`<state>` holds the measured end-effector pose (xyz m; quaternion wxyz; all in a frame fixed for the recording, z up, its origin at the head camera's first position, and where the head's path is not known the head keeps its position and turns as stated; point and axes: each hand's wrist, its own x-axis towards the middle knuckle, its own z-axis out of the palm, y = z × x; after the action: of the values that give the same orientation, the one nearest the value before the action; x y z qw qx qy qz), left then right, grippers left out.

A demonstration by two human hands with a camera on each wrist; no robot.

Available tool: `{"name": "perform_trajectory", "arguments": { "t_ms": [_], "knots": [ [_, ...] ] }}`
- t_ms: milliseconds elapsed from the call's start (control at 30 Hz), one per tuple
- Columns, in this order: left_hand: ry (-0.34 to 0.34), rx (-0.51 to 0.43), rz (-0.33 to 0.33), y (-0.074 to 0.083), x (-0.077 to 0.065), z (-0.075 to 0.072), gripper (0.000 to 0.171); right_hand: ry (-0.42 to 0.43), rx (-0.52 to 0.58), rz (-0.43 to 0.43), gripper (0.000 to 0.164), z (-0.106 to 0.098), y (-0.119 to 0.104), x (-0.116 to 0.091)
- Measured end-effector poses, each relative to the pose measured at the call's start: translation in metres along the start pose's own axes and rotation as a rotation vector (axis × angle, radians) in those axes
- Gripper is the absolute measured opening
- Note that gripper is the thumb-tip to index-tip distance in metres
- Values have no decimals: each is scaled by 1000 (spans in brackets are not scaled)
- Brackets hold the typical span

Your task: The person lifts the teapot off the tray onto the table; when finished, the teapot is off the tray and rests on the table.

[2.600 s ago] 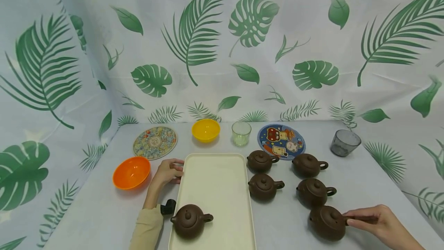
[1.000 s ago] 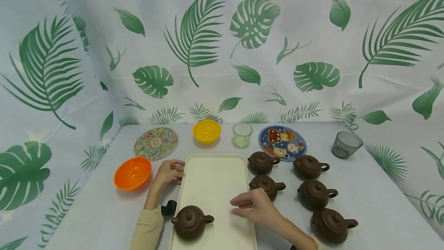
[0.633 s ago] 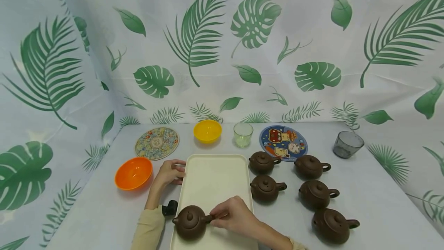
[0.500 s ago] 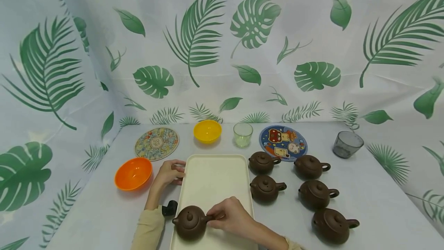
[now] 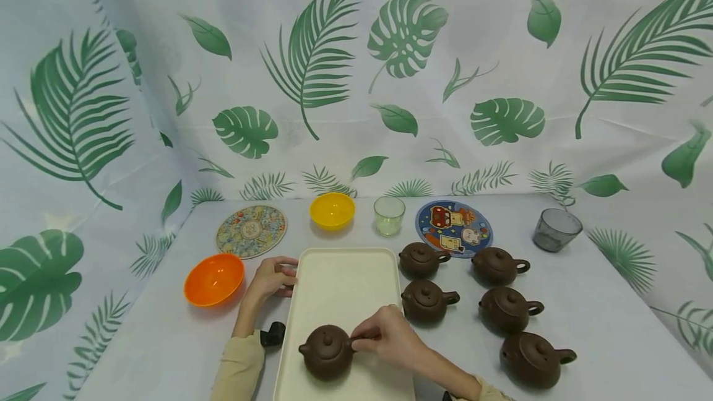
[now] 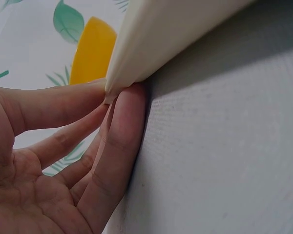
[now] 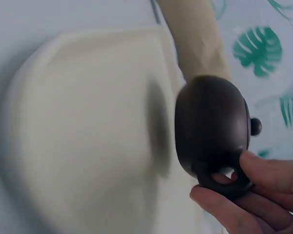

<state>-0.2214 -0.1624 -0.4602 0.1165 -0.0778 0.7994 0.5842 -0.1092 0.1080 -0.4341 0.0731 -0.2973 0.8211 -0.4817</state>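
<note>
A dark brown teapot [image 5: 327, 354] hangs just above the cream tray [image 5: 348, 283], its shadow on the tray's surface in the right wrist view. My right hand [image 5: 390, 336] pinches its handle; in the right wrist view, thumb and fingers [image 7: 273, 175] are on the loop of the teapot [image 7: 212, 124]. My left hand [image 5: 274, 277] grips the tray's left rim. In the left wrist view the thumb and fingers [image 6: 122, 126] of that hand pinch the tray's edge [image 6: 136, 53], one finger under it.
Several more brown teapots [image 5: 426, 302] stand right of the tray. Behind are a yellow bowl [image 5: 332, 211], a green glass [image 5: 388, 215], a blue round mat [image 5: 453, 228] and a floral mat [image 5: 252, 231]. An orange bowl [image 5: 214, 280] sits left, a grey glass [image 5: 557, 229] far right.
My right hand has let go of the nearest right-hand teapot, crossed to the tray, taken the teapot there by its handle, and lifted it slightly rightward. The left hand has stayed on the rim.
</note>
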Motion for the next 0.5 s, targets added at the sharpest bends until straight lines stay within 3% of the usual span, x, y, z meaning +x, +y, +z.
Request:
{"name": "perform_trajectory", "arguments": {
  "t_ms": [133,300,500],
  "knots": [
    [3,-5,0,1,0,1,41,1,38,72,8,-37,4,-21],
    [8,4,1,1,1,1,41,-12,-4,135,12,-81,14,-54],
    [11,11,7,-2,2,2,40,-23,-31,235,12,-111,24,-85]
  ]
}}
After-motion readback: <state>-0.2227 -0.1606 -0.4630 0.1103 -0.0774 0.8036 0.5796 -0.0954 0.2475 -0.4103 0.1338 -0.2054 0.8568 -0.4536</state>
